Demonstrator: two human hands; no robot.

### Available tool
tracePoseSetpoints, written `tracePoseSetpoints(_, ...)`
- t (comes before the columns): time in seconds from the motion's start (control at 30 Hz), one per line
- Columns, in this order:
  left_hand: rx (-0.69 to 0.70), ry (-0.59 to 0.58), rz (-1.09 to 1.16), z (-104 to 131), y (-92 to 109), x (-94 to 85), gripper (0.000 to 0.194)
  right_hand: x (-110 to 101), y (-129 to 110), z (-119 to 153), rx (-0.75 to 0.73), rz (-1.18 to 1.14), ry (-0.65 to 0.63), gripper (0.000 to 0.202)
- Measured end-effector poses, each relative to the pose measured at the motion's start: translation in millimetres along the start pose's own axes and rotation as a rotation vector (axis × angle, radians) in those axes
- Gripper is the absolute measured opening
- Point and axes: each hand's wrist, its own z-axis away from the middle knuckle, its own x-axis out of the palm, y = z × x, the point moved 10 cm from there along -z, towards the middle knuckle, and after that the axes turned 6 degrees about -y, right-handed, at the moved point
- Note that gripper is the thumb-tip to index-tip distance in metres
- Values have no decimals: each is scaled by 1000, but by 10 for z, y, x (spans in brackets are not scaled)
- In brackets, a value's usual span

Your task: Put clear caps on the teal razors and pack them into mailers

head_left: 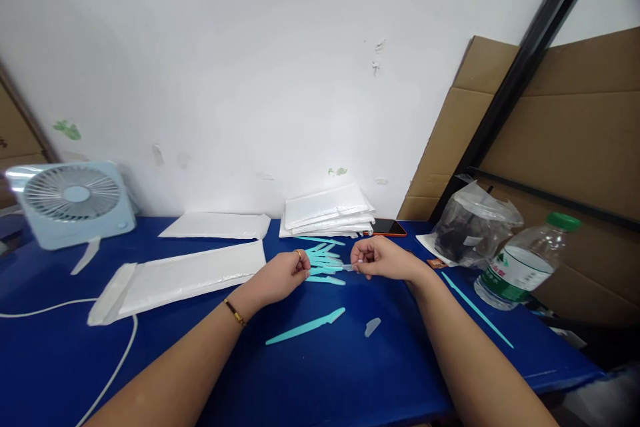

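My left hand is closed in a pinch on the handle end of a teal eyebrow razor. At the razor's other end my right hand pinches a small clear blade cap; whether the cap sits on the blade or only touches it, I cannot tell. Several teal razors lie fanned out behind, partly hidden by my left hand. Nearer to me rest a single teal razor and a loose clear cap. Another teal razor lies to the right of my right forearm.
White padded mailers are stacked by the wall, beside a phone. Two more mailers lie left. A fan with a white cable stands far left. At right are a water bottle and a bagged cup.
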Motion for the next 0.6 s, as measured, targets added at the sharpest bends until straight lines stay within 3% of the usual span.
tracePoseSetpoints(0.6,1,29,-14,21,51,-65,17,3,-33,-22,-46,-57,26,15)
